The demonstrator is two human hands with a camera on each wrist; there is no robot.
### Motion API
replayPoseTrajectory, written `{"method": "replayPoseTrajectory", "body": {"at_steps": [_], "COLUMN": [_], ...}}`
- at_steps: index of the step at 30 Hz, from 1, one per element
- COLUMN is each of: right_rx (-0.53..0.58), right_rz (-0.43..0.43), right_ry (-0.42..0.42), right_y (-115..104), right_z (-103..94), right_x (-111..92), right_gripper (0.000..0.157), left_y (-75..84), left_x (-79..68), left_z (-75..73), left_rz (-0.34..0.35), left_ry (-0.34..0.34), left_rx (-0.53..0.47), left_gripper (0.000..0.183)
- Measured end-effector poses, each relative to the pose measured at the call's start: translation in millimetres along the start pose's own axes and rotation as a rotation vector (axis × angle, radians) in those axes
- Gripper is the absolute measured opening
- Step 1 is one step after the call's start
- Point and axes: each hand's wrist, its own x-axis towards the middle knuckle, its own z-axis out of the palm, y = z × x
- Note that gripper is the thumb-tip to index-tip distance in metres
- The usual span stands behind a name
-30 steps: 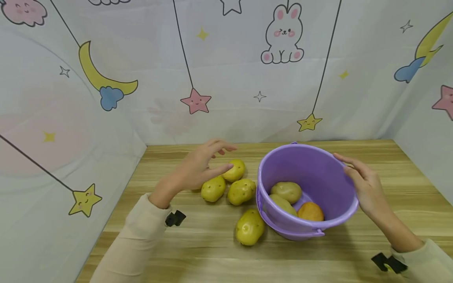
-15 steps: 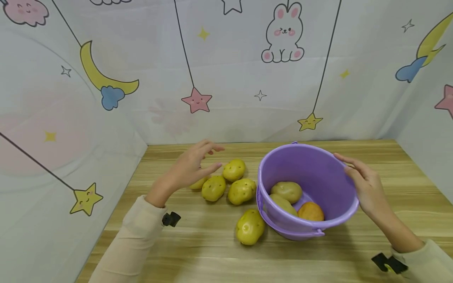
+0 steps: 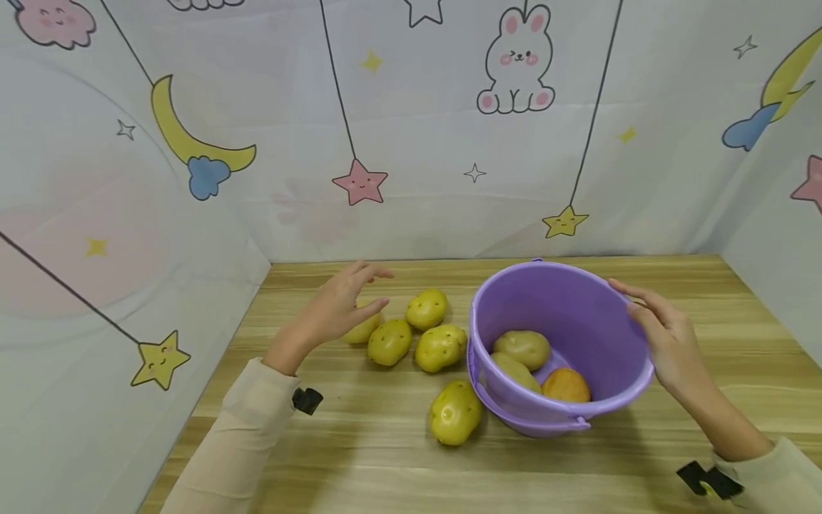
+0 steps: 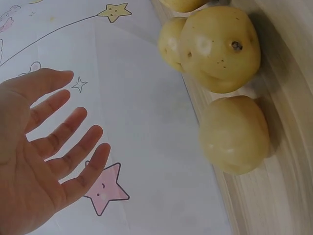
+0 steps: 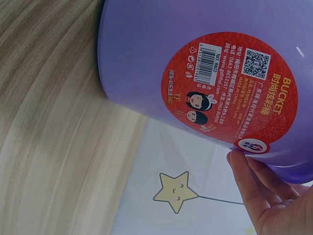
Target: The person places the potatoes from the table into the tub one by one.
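From the head view, your left hand has shifted left over the last second. It hung over the middle of the cluster, and now it is above the far-left potato, partly covering it; contact is hard to judge from here. It holds nothing, thumb and fingers well apart, so I'd judge that no potato has been picked up in that shift. Three loose potatoes now show uncovered beside it, and the near potato lies apart on the surface, just beside the purple bucket. Your right hand holds the bucket at its right rim, as before. The bucket's contents look unchanged: two pale potatoes and an orange-brown round item.

In the left wrist view, your fingers are spread and gently bent, with the palm bare; potatoes sit to the side, apart from the fingertips.

In the right wrist view, your fingertips meet the outer wall beside the red label; your thumb's hold is hidden there.
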Motion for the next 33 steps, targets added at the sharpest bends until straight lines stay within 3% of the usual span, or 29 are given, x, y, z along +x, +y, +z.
{"method": "replayPoseTrajectory", "body": {"at_steps": [20, 33], "right_rx": [-0.016, 0.003], "right_rz": [-0.005, -0.01], "right_ry": [-0.011, -0.017], "right_y": [5.9, 10.8], "right_z": [-2.7, -3.4], "right_x": [3.3, 9.2], "right_gripper": [0.036, 0.036], "left_y": [-31.3, -46.5], "left_x": [-3.8, -5.1], "left_z": [21.7, 38.7], "left_rz": [-0.165, -0.208], "left_ry": [-0.085, -0.091], "left_rx": [0.015, 0.009], "left_gripper": [0.044, 0.045]}}
